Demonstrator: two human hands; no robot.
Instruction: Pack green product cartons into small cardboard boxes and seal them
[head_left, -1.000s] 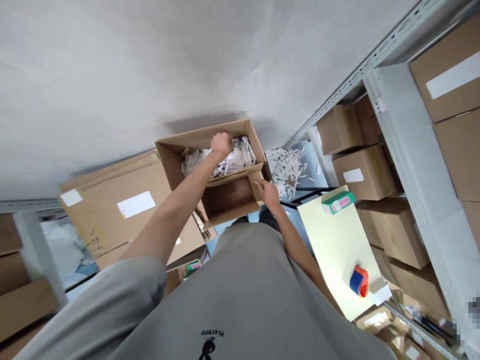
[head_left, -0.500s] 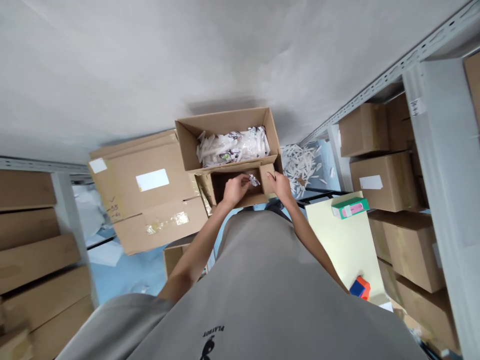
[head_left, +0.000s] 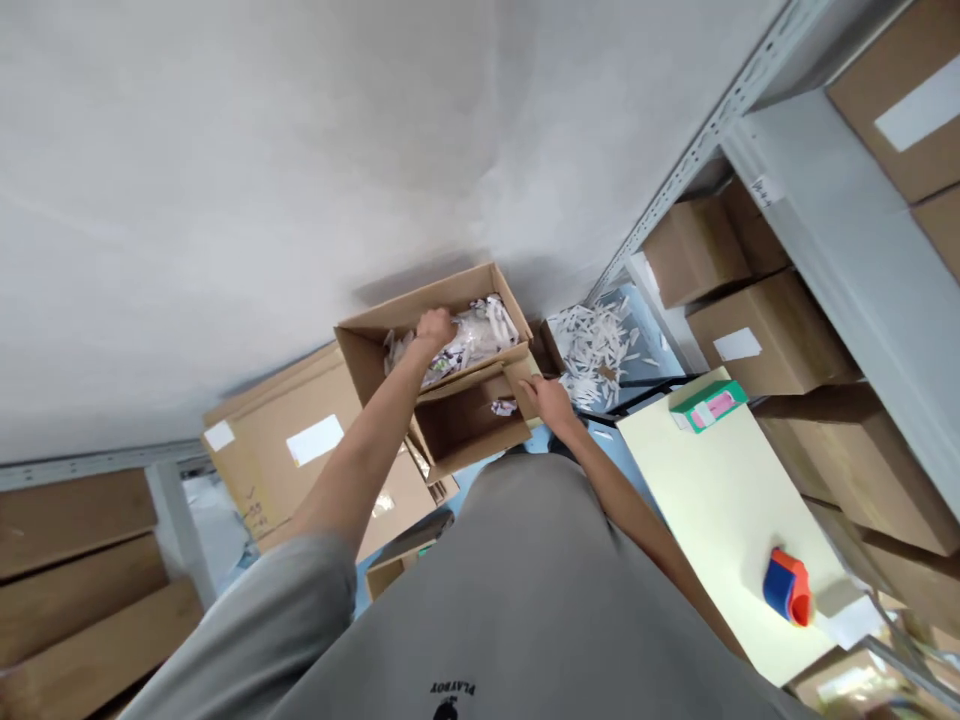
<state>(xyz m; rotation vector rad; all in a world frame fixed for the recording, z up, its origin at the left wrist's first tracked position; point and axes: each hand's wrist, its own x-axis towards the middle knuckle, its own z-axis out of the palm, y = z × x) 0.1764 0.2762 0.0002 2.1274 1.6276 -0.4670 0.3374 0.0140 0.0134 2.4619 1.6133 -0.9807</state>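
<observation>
My left hand [head_left: 436,326] reaches down into a long open cardboard box [head_left: 414,312] against the wall. Its fingers are hidden among the small white and purple wrapped packets [head_left: 480,330] there, so I cannot see their grip. In front of that box sits a smaller open cardboard box [head_left: 459,425]. At its inner right side lies a little white-purple packet [head_left: 504,407]. My right hand [head_left: 551,398] is closed on the right flap [head_left: 519,380] of the smaller box.
Flattened cardboard [head_left: 300,415] with a white label lies to the left. Many white strips [head_left: 592,345] are scattered at right. A pale board [head_left: 697,490] carries a green-pink box [head_left: 709,407] and a red-blue object [head_left: 787,587]. Shelves of cartons [head_left: 750,340] stand both sides.
My left hand has moved from above the smaller box into the long box behind it. A packet now lies in the smaller box. The right hand stays at the flap; the view has turned.
</observation>
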